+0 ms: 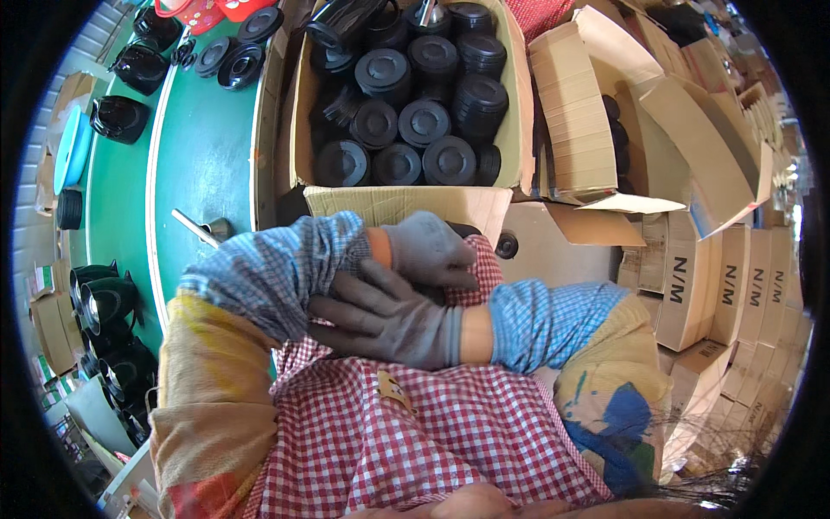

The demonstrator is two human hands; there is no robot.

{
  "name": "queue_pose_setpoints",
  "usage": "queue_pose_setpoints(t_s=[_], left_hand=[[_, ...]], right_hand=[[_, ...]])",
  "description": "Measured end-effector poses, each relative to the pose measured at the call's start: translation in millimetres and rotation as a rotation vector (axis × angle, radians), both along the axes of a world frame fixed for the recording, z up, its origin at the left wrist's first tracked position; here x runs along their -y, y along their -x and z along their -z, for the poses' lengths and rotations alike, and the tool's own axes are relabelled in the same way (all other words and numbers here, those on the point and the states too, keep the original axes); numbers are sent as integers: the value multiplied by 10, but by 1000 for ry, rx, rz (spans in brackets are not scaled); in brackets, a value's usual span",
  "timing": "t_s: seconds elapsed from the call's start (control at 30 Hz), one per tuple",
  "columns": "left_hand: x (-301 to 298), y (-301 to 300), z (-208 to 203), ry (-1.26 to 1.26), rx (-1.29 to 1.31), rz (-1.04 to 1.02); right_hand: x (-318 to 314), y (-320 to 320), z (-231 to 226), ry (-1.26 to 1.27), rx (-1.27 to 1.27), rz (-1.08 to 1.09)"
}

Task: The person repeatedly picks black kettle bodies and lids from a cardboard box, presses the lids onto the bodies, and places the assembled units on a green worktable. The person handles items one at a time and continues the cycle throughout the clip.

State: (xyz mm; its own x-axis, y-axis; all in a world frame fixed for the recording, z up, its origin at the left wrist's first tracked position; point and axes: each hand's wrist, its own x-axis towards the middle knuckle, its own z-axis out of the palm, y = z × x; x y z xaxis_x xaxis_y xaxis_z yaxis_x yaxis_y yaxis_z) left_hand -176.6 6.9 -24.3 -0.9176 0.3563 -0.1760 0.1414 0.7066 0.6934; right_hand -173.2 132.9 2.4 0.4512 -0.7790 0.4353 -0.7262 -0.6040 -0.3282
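My left hand [430, 250] wears a grey knitted glove and hangs over my lap, just below the carton's front flap. Its fingers are curled in, and nothing shows sticking out of them; the palm is hidden. My right hand [396, 318], also gloved in grey, crosses over to the left forearm. Its fingers are spread flat on the blue checked sleeve [277, 264] near the left wrist. Ahead of both hands stands an open cardboard carton [411, 206] with several round black plastic parts [450, 161] stacked inside.
On the left runs a green table [207, 138] carrying a metal-handled tool [197, 228], black jug-like pots [119, 118] and black discs [240, 65]. Another open carton [566, 112] stands at the right, near several upright boxes [692, 285]. A small black wheel [507, 246] sits beyond my lap.
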Motion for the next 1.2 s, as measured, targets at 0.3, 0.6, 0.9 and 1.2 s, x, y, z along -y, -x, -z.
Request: queue_pose_setpoints(t_s=[0.3,0.6,0.9,1.2], left_hand=[[208,-373,322,-358,338,-293],[257,-285,161,-340,-80,-441],[152,-1918,-181,-799,-216,-1182],[-291,-2729,10,-903,54,-1176]], right_hand=[[22,365,201,-302,99,-227],[-71,567,-94,36,396,163],[49,804,192,-1077,471,286],[-763,594,-17,-821,796,390]])
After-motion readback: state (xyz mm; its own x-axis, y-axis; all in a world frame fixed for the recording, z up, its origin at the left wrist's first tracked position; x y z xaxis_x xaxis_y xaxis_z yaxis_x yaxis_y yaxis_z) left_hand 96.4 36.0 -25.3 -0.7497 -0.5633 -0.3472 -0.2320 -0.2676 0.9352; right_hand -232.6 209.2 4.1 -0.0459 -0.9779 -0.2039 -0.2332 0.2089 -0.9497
